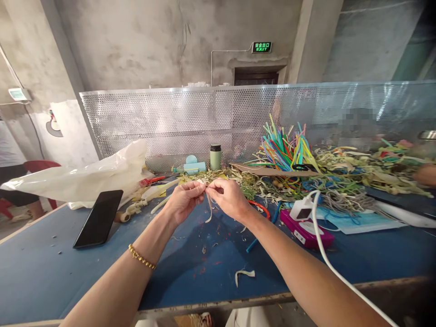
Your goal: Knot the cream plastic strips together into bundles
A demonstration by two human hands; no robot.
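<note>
Both hands meet above the blue table (204,286), fingers pinched together. A thin pale strip (209,212), perhaps dried husk or fibre, hangs down from between them. My left hand (184,203), below a gold bead bracelet (141,257), is closed on its upper end, where a bit of pale material shows at the fingertips. My right hand (230,198) pinches the same strip from the right; its exact grip is partly hidden. Behind the hands lies a heap of dried leafy strips (272,188). A curled pale scrap (244,274) rests near the table's front edge.
A black phone (98,220) and plastic sheet (85,179) lie left. A green bottle (215,157) and colourful pipe cleaners (286,147) stand behind. Right are a magenta box (308,231), white cable (318,227) and blue mask (368,220). A perforated metal panel (170,125) bounds the back.
</note>
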